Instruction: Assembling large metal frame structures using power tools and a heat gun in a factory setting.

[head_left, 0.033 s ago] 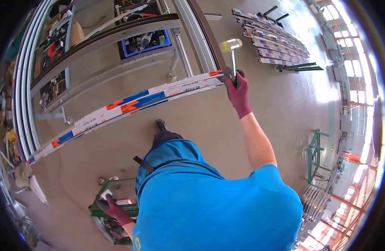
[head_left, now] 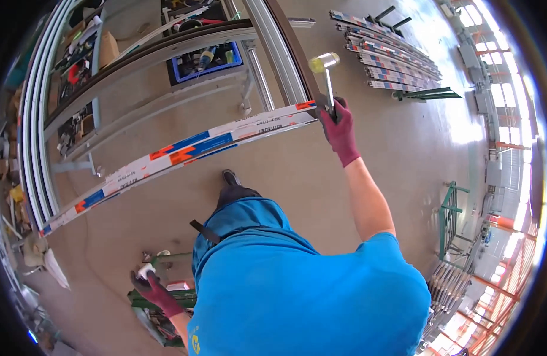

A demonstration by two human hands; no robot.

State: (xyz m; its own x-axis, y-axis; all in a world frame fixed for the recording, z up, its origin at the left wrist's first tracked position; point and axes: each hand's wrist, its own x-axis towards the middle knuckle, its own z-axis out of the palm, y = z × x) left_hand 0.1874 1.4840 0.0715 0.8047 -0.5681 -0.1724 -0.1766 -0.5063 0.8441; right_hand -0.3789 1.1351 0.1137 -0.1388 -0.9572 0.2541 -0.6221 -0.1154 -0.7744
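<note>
A mallet (head_left: 329,86) with a yellow and silver head stands upright in my right hand (head_left: 341,130), which wears a maroon and dark glove. That hand is closed round the dark handle, beside the right front corner of a large metal frame. A profile rail (head_left: 205,145) with white, blue and orange film forms the frame's near side. Lower left, my left hand (head_left: 156,292), gloved alike, is closed on a small white object (head_left: 146,271) whose kind I cannot make out. A green metal stand (head_left: 144,298) is beside and below that hand.
Silver profiles (head_left: 33,118) form the frame's left side. Beneath it are a blue crate (head_left: 208,72) of tools and a long tray (head_left: 86,47) of parts. Film-wrapped profiles (head_left: 392,53) lie on a rack at far right. A green rack (head_left: 448,219) stands at right.
The mallet's head has tipped slightly to the left and up. My left hand has shifted a little up and left with the white object.
</note>
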